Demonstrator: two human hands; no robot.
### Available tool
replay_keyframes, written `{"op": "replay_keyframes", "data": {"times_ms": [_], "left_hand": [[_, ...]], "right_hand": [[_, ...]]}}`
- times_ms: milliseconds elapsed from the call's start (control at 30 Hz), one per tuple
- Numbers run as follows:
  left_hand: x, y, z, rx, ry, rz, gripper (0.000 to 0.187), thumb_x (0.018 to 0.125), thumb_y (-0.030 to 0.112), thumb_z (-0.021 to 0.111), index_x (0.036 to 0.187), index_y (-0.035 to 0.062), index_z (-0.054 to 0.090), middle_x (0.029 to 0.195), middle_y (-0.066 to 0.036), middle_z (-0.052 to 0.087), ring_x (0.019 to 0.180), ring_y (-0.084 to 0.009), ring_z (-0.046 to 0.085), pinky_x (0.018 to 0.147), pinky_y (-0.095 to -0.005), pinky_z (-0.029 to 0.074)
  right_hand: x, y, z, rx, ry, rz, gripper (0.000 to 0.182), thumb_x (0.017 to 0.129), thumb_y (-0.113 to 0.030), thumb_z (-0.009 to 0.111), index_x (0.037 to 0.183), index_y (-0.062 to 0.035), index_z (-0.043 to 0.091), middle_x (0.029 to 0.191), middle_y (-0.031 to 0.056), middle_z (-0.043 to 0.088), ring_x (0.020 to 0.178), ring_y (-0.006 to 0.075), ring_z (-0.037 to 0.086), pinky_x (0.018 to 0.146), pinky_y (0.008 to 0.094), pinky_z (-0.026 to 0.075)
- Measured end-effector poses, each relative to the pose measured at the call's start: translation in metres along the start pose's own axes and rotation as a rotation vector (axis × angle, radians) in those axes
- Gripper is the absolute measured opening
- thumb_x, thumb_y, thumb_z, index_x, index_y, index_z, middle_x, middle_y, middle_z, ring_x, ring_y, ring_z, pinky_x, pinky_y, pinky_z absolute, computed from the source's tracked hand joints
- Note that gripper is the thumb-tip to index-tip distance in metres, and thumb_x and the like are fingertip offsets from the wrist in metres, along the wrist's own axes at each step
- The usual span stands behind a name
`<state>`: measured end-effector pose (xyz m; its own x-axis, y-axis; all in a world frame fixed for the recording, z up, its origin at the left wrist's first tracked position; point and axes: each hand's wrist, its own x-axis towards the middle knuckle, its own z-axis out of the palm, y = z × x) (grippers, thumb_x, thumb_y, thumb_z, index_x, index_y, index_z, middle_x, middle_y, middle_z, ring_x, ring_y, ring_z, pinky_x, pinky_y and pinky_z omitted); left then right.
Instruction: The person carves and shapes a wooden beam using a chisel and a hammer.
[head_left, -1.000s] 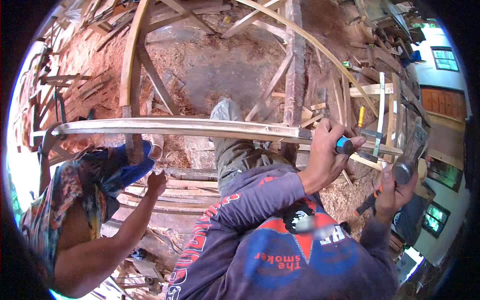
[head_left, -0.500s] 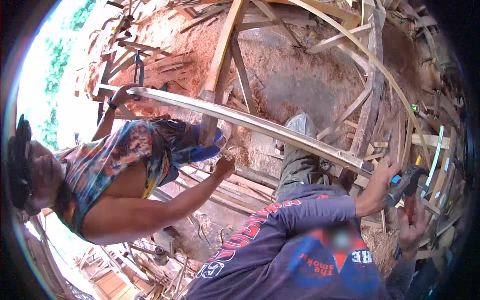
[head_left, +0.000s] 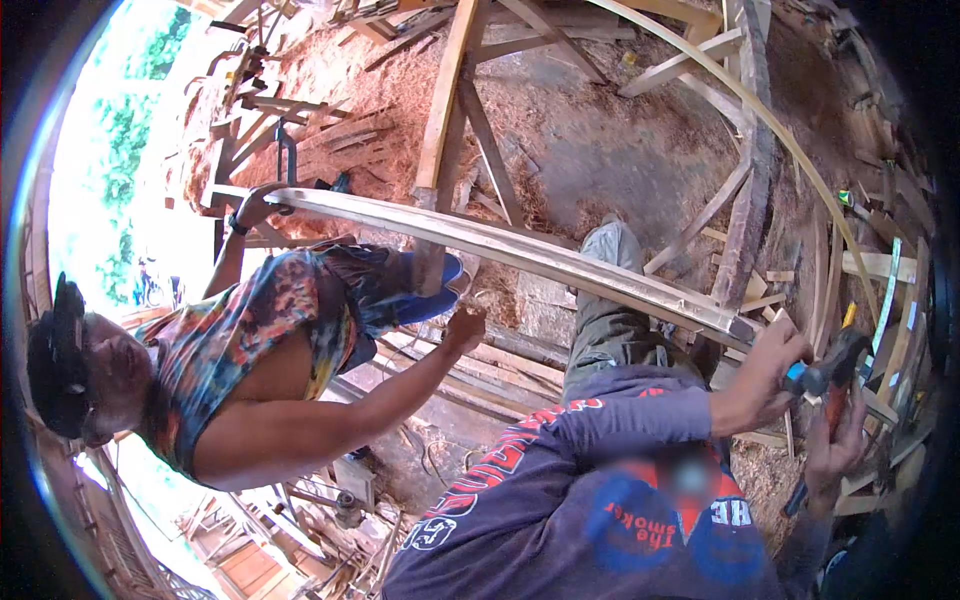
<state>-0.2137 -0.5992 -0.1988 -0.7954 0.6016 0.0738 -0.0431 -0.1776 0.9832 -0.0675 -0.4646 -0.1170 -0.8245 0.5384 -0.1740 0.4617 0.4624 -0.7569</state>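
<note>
A long squared timber (head_left: pixel 500 240) slants across the view, its near end beside my left hand (head_left: pixel 770 375). That hand is closed around a chisel with a blue handle end (head_left: pixel 796 378); the blade is hidden. My right hand (head_left: pixel 836 445) grips the red-orange handle of a hammer (head_left: pixel 842 362), whose dark head is right by the blue end. At the far end of the timber, another person in a colourful shirt (head_left: pixel 260 370) has one hand (head_left: pixel 260 206) on it. That person's other hand (head_left: pixel 466 328) is curled below the beam.
Braced wooden trestles (head_left: pixel 445 110) stand under and beyond the timber, with a clamp (head_left: pixel 287 155) at the far left. A thin curved strip (head_left: pixel 770 120) arcs over the right side. Wood shavings (head_left: pixel 350 110) and offcuts cover the floor; stacked boards (head_left: pixel 900 340) line the right edge.
The whole view has shifted slightly, so the scene sits further right. The hammer head has moved a little to the right of the chisel's blue end. Both my hands keep their holds.
</note>
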Motion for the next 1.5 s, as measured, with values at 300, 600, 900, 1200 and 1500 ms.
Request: {"op": "replay_keyframes", "data": {"times_ms": [300,600,900,1200,1500], "left_hand": [[0.008,0.008,-0.153,0.084,-0.069,0.208,0.023,0.067,-0.003,0.068,0.088,0.0035,0.064,0.087,-0.014,0.061,0.083,-0.027,0.059,0.073,-0.0369,0.046],[0.062,0.011,-0.111,0.431,-0.573,0.157,0.017,0.076,0.0,0.075,0.091,0.0047,0.069,0.092,-0.012,0.064,0.087,-0.0264,0.065,0.078,-0.034,0.051],[0.092,-0.109,-0.07,0.633,-0.992,-0.173,0.025,0.075,0.016,0.078,0.095,0.0025,0.07,0.087,-0.014,0.072,0.083,-0.023,0.069,0.076,-0.0349,0.053],[0.105,-0.137,-0.088,0.479,-1.144,-0.262,0.035,0.075,0.018,0.078,0.104,0.0005,0.073,0.096,-0.01,0.074,0.087,-0.0198,0.069,0.081,-0.0328,0.054],[0.102,-0.068,-0.14,0.719,-0.737,-0.006,0.009,0.073,0.009,0.062,0.078,0.0024,0.064,0.077,-0.021,0.064,0.071,-0.0405,0.063,0.066,-0.0456,0.051]], "right_hand": [[0.022,0.121,0.036,-0.063,0.186,0.207,0.048,0.09,-0.009,0.064,0.136,-0.0005,0.051,0.106,0.0089,0.064,0.091,0.0183,0.06,0.082,0.0319,0.049],[0.01,0.097,0.053,0.002,0.206,0.185,0.04,0.086,-0.013,0.069,0.122,0.0005,0.058,0.087,0.0062,0.058,0.08,0.0169,0.056,0.074,0.0325,0.048],[-0.012,0.082,0.05,0.016,0.17,0.267,0.038,0.087,-0.015,0.07,0.119,0.0004,0.058,0.086,0.0064,0.061,0.08,0.0131,0.057,0.072,0.0314,0.049],[-0.028,0.102,0.067,0.13,0.167,0.311,0.033,0.087,-0.014,0.07,0.114,-0.0003,0.059,0.078,0.002,0.054,0.071,0.0108,0.049,0.063,0.0303,0.044],[-0.018,0.093,0.073,0.088,0.125,0.311,0.032,0.089,-0.015,0.069,0.115,-0.0001,0.058,0.079,0.0051,0.055,0.072,0.0129,0.05,0.065,0.0308,0.044]]}}
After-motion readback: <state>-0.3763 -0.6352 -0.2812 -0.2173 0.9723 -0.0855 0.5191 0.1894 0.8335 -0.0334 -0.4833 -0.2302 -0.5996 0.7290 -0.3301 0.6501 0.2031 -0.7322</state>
